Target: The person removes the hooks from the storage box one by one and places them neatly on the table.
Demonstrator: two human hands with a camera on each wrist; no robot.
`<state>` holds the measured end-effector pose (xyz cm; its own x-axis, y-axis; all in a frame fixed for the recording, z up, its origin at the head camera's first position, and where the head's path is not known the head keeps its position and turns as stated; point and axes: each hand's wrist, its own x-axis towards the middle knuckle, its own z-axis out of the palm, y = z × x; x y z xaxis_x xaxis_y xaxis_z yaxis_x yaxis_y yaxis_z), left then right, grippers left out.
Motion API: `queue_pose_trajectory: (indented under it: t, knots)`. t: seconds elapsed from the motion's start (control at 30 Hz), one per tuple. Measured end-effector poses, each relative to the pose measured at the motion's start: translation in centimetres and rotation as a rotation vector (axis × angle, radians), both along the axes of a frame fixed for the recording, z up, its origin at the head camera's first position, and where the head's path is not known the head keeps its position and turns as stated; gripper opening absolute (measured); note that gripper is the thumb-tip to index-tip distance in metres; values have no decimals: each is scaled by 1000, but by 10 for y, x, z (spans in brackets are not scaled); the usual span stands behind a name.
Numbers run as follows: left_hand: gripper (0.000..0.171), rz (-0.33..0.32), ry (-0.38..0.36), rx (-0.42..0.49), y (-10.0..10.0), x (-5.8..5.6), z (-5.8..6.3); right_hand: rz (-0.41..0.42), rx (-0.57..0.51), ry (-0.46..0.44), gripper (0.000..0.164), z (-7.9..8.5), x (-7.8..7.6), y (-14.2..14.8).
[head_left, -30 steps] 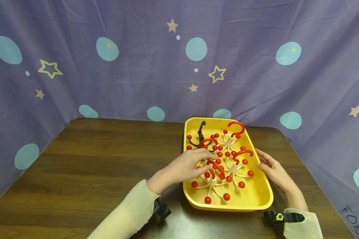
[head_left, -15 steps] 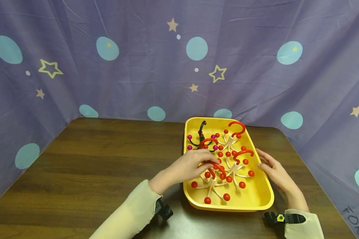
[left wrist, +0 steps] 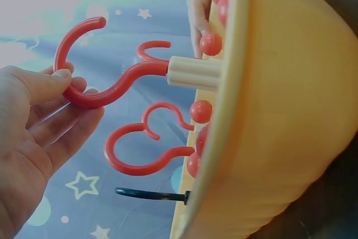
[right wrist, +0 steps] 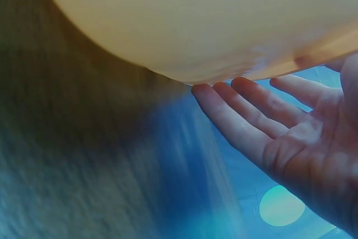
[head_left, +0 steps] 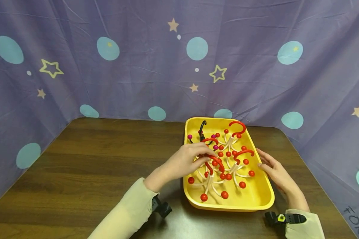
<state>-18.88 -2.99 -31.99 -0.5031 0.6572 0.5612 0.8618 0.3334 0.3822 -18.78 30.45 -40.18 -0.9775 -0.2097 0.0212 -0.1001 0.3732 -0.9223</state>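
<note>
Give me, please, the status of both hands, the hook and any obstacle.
Left hand: pinches red hook. Right hand: touches side of yellow tray. Hook: over the tray, white legs below. Possible snag: neighbouring red hooks, close by.

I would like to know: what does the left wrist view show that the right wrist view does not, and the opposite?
Only the left wrist view shows the left hand pinching a red hook, with other red hooks, a black hook and red balls.

Only the right wrist view shows the palm side of the right hand, its fingers extended toward the tray's outer wall.

Both show the yellow tray, the patterned curtain and part of the right hand.
</note>
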Motion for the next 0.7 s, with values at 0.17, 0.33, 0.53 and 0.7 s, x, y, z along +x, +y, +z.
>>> queue_pose_trajectory:
  t: [0.17,0.33,0.53,0.7]
  knots:
    - [17,30,-10,50,-3,1,8,-1,14,-12,59,2,0,0]
    - [18,58,3,90,-9,2,17,11,-14,-25,60,1,1,1]
    - [17,54,14,137,-20,-3,25,33,-44,-57,62,1,2,3]
    - [18,84,10,152,-31,-7,29,51,-44,-71,63,1,3,6]
